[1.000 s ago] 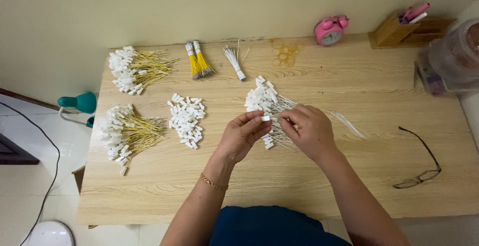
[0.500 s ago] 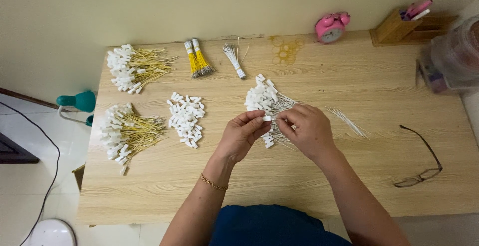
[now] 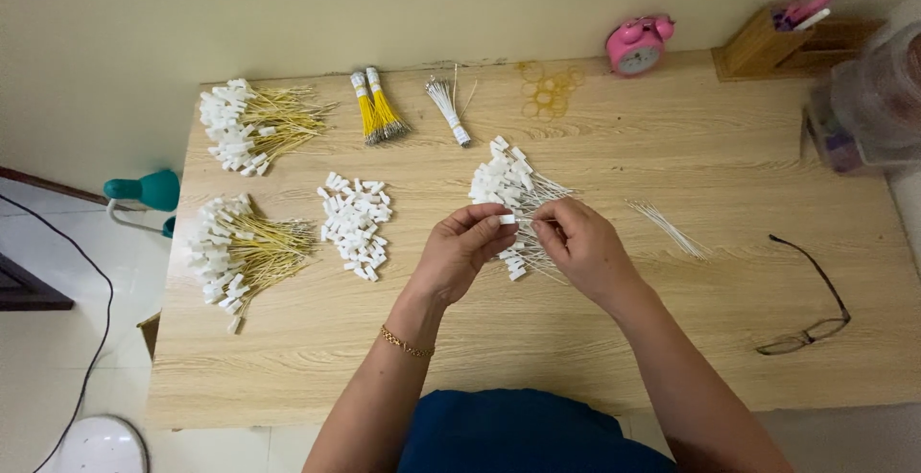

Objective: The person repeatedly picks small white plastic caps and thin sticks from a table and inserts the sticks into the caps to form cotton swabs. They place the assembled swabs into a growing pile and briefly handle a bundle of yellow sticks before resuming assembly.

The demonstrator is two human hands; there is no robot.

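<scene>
A small white connector [image 3: 507, 219] sits pinched between the fingertips of the left hand [image 3: 462, 250] and the right hand [image 3: 578, 248], both closed narrowly on it just above a heap of white-wired connectors [image 3: 508, 188] on the wooden table [image 3: 595, 339]. To the left lie loose white connectors [image 3: 355, 224] and yellow-wired bundles [image 3: 240, 250]. A pair of glasses [image 3: 811, 300] lies well apart on the right.
</scene>
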